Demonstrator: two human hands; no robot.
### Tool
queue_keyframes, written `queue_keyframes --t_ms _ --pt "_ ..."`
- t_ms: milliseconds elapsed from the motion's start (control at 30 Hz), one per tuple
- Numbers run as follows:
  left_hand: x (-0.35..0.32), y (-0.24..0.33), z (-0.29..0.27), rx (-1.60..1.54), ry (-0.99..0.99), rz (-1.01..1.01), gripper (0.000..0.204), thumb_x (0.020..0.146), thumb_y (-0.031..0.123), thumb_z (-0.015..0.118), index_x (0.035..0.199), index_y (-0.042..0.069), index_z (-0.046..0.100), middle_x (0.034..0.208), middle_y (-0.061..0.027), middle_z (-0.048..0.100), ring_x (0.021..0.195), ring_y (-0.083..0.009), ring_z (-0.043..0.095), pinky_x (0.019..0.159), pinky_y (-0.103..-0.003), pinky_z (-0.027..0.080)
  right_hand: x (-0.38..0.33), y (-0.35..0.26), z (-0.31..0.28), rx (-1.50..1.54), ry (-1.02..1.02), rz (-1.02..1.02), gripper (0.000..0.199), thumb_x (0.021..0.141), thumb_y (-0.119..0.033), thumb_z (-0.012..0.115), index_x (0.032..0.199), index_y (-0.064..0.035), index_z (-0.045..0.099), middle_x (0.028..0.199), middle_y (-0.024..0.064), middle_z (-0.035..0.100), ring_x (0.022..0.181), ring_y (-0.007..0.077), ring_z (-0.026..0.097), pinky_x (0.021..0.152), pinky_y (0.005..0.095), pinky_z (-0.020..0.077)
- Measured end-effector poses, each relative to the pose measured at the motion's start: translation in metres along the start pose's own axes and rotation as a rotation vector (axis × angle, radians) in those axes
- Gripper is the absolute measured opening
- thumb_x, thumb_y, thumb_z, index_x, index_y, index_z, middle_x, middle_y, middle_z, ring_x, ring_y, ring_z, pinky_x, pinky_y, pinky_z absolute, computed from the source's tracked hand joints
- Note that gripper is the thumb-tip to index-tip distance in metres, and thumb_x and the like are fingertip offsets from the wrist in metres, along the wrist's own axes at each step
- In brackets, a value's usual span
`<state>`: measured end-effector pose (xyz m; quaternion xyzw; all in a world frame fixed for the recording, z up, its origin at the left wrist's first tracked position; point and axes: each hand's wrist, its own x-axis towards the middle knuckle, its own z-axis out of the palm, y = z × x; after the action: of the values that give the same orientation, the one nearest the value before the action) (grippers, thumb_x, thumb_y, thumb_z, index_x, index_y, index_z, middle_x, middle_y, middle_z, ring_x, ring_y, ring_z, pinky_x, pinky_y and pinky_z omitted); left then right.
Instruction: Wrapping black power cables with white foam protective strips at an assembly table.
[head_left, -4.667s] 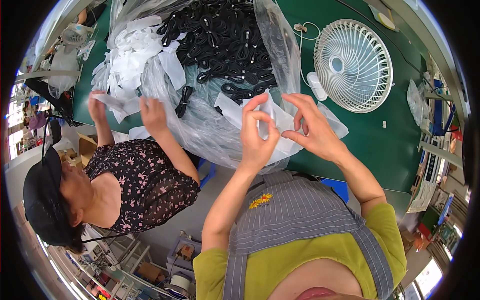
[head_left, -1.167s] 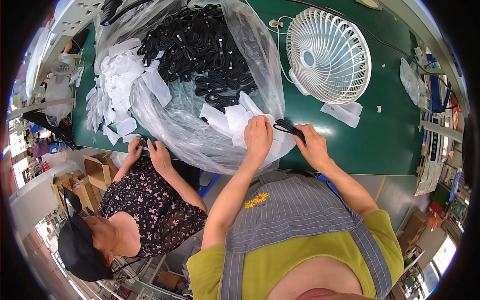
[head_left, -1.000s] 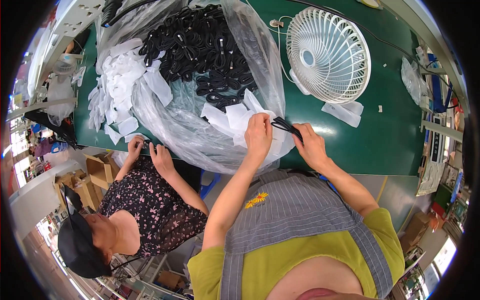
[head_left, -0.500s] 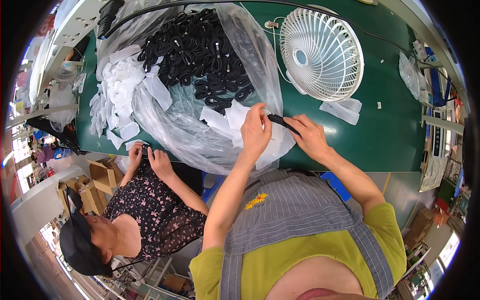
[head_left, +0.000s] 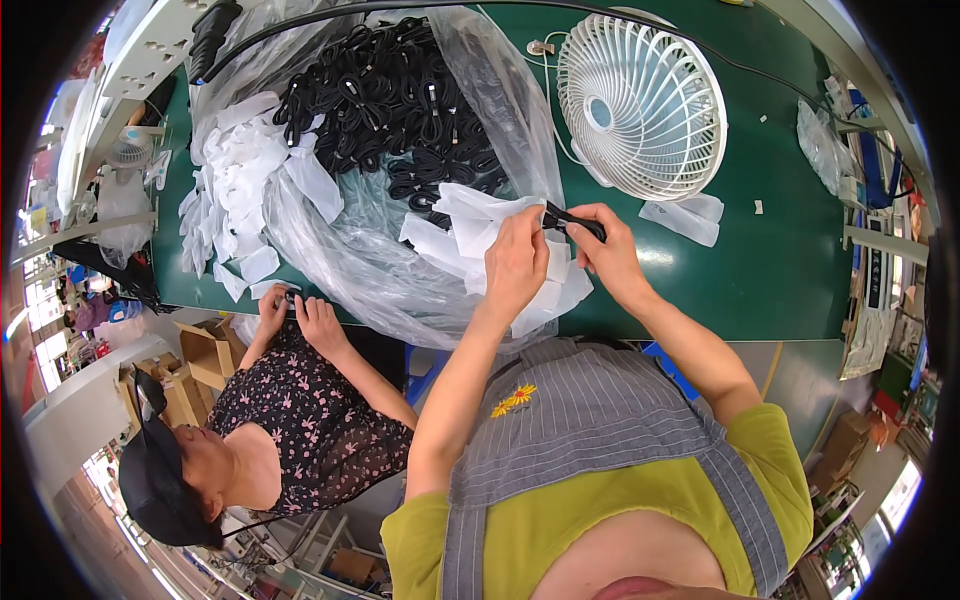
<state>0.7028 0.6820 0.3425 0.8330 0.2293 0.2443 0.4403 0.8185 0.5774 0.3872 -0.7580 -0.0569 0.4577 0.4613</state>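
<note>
My right hand (head_left: 607,253) grips a coiled black cable (head_left: 572,221) just above the table's front edge. My left hand (head_left: 517,262) pinches a small white pouch (head_left: 478,219) at the cable's left end. More white pouches (head_left: 552,297) lie stacked under both hands. Behind them a large clear plastic bag (head_left: 400,270) holds a heap of black coiled cables (head_left: 395,105).
A white desk fan (head_left: 640,105) stands on the green table (head_left: 780,260) to the right. A pile of white pouches (head_left: 235,190) lies at the left. A co-worker in a floral top and black cap (head_left: 300,420) sits at my left, both hands at the table edge.
My hands came down from in front of me to the pouch stack and now hold a black cable against a white pouch. The co-worker's hands moved back to the table edge.
</note>
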Motion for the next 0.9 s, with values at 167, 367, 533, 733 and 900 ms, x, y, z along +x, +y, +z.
queue_keyframes --t_ms 167,367,533,733,900 --pt "0.002 -0.001 -0.001 -0.069 0.052 0.003 0.04 0.08 -0.007 0.059 0.117 0.004 0.052 0.085 -0.011 0.058 0.076 -0.0278 0.06 0.065 -0.039 0.049 -0.005 0.02 0.003 -0.549 0.071 -0.793 0.03 0.079 0.003 0.061 0.107 -0.0087 0.065 0.101 0.0095 0.06 0.089 0.0269 0.063 0.071 0.0367 0.0519" --pt "-0.002 0.001 -0.005 -0.126 -0.025 -0.162 0.04 0.081 -0.006 0.059 0.119 0.003 0.051 0.084 -0.0102 0.057 0.074 -0.0249 0.06 0.065 -0.036 0.05 -0.005 0.016 -0.008 -0.857 -0.038 -0.926 0.039 0.076 0.005 0.06 0.112 -0.0089 0.063 0.101 0.0073 0.058 0.087 0.0279 0.063 0.07 0.0409 0.0529" --pt "-0.005 0.018 -0.002 -0.221 0.08 -0.104 0.041 0.081 -0.006 0.059 0.12 0.002 0.051 0.085 -0.0099 0.057 0.069 -0.0226 0.059 0.064 -0.033 0.05 -0.027 -0.024 -0.01 -0.548 -0.086 -0.718 0.058 0.08 -0.005 0.07 0.134 -0.0123 0.047 0.122 0.0104 0.051 0.07 0.0245 0.059 0.063 0.0355 0.0517" --pt "0.016 0.061 -0.022 -0.202 0.075 -0.013 0.043 0.082 -0.007 0.057 0.123 0.002 0.048 0.082 -0.0091 0.055 0.069 -0.0206 0.059 0.062 -0.032 0.049 -0.034 -0.018 -0.021 -0.367 -0.104 -0.585 0.069 0.076 -0.007 0.075 0.137 -0.0107 0.044 0.13 0.0136 0.047 0.073 0.0209 0.055 0.062 0.0332 0.0503" --pt "0.015 0.078 -0.019 -0.295 -0.004 -0.21 0.032 0.085 -0.002 0.056 0.117 0.002 0.051 0.087 -0.0102 0.056 0.072 -0.0246 0.059 0.064 -0.035 0.049 -0.024 -0.001 -0.01 -0.443 -0.056 -0.697 0.058 0.075 -0.002 0.072 0.129 -0.0085 0.051 0.128 0.0129 0.049 0.087 0.0217 0.06 0.067 0.0338 0.0513"
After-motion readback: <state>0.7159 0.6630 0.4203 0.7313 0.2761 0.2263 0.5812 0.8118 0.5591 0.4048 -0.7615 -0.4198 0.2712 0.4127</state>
